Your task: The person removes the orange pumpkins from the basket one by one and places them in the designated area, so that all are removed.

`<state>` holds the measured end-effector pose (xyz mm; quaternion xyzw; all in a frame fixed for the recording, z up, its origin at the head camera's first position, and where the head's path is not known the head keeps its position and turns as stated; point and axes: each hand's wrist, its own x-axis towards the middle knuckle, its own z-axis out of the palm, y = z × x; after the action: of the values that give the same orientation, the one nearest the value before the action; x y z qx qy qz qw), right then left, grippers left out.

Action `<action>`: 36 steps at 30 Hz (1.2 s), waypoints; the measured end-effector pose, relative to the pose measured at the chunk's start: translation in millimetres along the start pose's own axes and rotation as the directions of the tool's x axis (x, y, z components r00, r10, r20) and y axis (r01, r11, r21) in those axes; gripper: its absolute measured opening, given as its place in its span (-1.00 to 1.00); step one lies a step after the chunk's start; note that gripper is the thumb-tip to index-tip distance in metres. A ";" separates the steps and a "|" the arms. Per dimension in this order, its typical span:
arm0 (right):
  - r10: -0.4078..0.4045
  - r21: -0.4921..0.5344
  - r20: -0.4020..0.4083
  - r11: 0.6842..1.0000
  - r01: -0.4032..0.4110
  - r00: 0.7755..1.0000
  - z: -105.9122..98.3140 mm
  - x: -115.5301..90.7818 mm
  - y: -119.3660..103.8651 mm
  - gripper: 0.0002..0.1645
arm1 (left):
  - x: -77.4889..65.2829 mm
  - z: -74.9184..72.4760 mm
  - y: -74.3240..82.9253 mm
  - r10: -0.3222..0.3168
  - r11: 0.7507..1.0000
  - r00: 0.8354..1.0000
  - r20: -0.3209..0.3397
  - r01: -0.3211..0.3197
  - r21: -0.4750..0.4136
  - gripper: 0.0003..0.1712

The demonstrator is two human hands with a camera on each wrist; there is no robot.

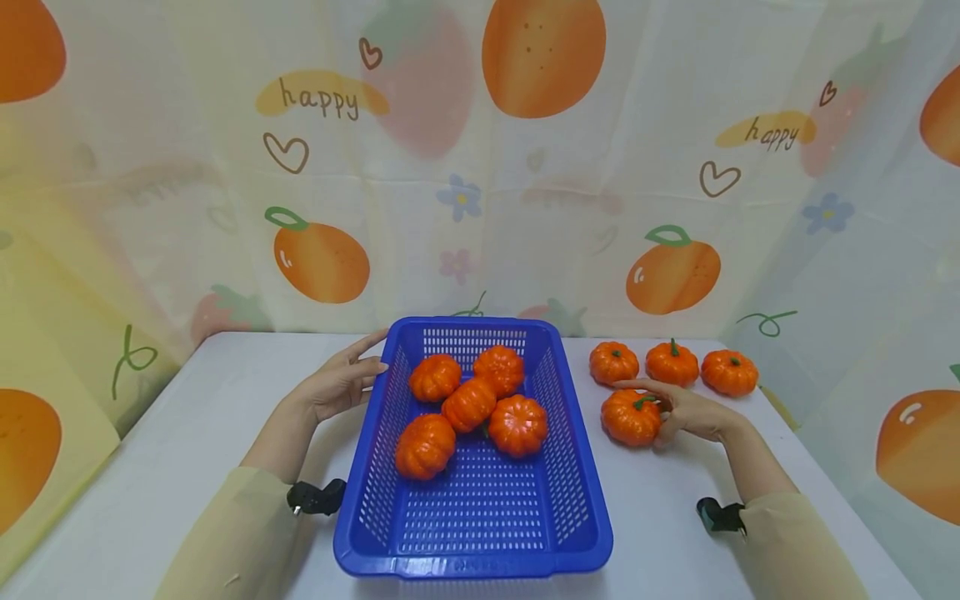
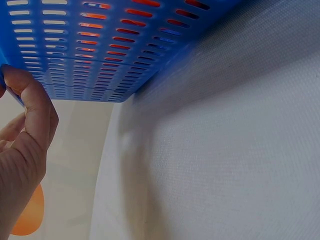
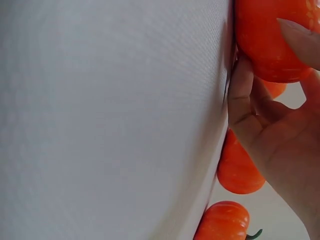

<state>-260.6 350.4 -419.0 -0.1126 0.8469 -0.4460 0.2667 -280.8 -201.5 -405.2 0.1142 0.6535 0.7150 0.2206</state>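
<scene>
Right hand (image 1: 693, 414) curled round an orange pumpkin (image 1: 628, 419), thumb on the near side and fingers along the far side; the pumpkin, with its green stem uppermost, sits at the white tabletop (image 1: 652, 521), and whether it is lifted clear cannot be told. Just beyond this grip, a row of three pumpkins (image 1: 671, 367) runs from left to right. To the left of the grip, apart from it, stands a blue basket (image 1: 472, 530) with slotted walls. Left hand (image 1: 337, 387) holding the basket's left rim near its far corner, fingertips bent over the edge. To the right of this second hold, inside the basket, five pumpkins (image 1: 469, 405) lie clustered toward the middle and far end. Beyond both hands hangs a printed cloth (image 1: 525, 242).
</scene>
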 end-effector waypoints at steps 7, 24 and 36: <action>-0.012 -0.025 0.001 1.000 0.012 1.000 1.0 -1.2 -0.3 0.20 | 0.4 -1.0 -0.7 0.002 1.000 1.000 0.005 -0.002 0.008 -0.14; -0.083 -0.025 -0.018 0.996 0.083 0.996 -13.5 -16.9 -8.4 0.14 | 0.5 -0.8 0.3 0.002 1.000 1.000 0.011 -0.002 -0.002 -0.14; -0.216 -0.061 -0.089 0.976 0.211 0.972 -14.5 -30.4 -45.4 0.08 | 1.1 -1.7 -0.7 0.006 1.000 1.000 0.014 -0.006 0.002 -0.14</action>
<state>-245.4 347.3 -364.6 -0.1885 0.8527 -0.4552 0.1736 -282.4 -202.4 -406.2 0.1214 0.6524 0.7140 0.2231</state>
